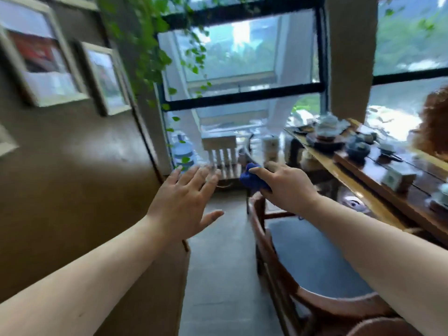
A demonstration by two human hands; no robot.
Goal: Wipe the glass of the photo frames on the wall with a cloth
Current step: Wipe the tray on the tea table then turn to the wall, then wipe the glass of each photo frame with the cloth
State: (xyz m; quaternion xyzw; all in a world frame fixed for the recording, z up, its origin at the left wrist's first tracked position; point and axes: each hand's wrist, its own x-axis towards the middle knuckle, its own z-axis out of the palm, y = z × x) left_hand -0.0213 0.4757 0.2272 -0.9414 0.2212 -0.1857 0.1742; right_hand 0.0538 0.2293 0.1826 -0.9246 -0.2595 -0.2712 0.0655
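— Brown wall (72, 166) on the left, big windows (240, 57) ahead, a wooden chair (291, 275) and a long bench (363, 190) of tea things on the right. How many frames are up there?

— Two full photo frames: a large one (43, 59) and a smaller one (106, 78) just beside it. Edges of perhaps two more show at the picture's border, though the blur makes that uncertain.

— And the cloth?

— One blue cloth (252, 179), bunched and gripped in the right hand (286, 185), well apart from the glass. It looks carried rather than in use.

— The other hand?

— The left hand (184, 202) is empty, fingers spread, held out near the wall, probably for balance while approaching. No frame is being wiped.
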